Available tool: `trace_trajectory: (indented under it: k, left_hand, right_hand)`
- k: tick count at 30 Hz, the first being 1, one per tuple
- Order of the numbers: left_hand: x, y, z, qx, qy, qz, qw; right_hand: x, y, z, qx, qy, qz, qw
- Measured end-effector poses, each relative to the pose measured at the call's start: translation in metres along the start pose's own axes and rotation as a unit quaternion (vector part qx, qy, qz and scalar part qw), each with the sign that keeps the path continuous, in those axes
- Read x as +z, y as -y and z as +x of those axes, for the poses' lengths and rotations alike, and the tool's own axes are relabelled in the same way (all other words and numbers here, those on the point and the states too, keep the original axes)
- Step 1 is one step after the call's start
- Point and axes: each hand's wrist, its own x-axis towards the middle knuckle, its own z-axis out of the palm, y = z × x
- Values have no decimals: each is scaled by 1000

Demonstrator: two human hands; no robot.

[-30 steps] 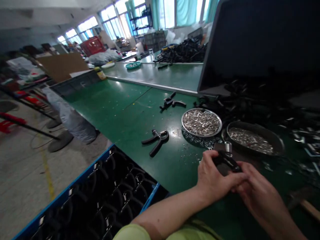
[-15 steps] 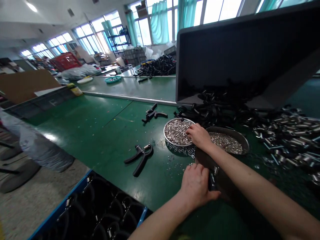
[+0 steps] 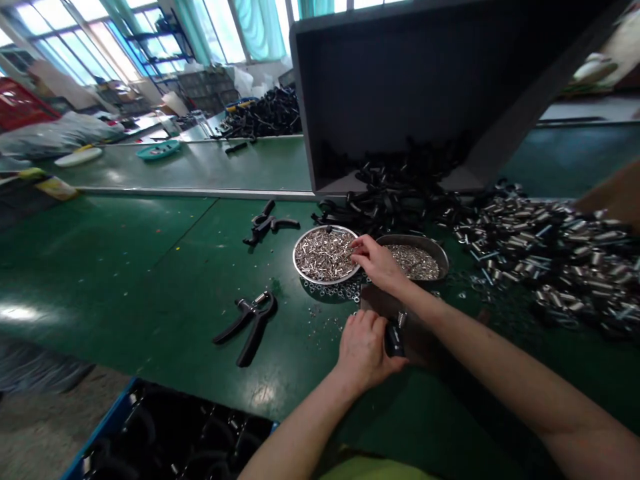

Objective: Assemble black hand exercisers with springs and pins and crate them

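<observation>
Left hand [image 3: 364,347] is clamped on a black grip part [image 3: 393,339] — near the body. Right hand [image 3: 376,261], apart, fingers pinched over the tray of metal pins [image 3: 323,255].

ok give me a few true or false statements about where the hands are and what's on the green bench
1. The right hand reaches to the round metal tray of small metal pins. True.
2. The left hand lies flat and empty on the bench. False: it grips a black part with a spring.
3. An assembled black hand gripper lies on the green bench, left of the hands. True.
4. The second metal dish stands left of the pin tray. False: it stands to its right.
5. The blue crate at the near edge holds red parts. False: its contents are black.
</observation>
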Motion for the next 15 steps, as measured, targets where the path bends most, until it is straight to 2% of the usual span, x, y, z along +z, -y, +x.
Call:
trace_trajectory:
  k: [3, 5, 7, 9, 15]
  left_hand:
    - [-2, 0, 1, 1, 5, 4, 1000]
    - [-2, 1, 2, 3, 9, 6, 1000]
    - [-3, 1, 3, 7, 14, 8, 1000]
    - [-2, 1, 3, 9, 18, 10, 1000]
    - [-1, 0, 1, 9, 18, 16, 1000]
  right_hand:
    - [-21, -7, -52, 41, 19, 158, 986]
    - [-30, -14, -86, 70, 21, 203, 977]
    - [-32, -22, -110, 62, 10, 158, 985]
    - [-30, -26, -122, 21, 2, 105, 994]
    - [-10, -25, -130, -55, -4, -40, 998]
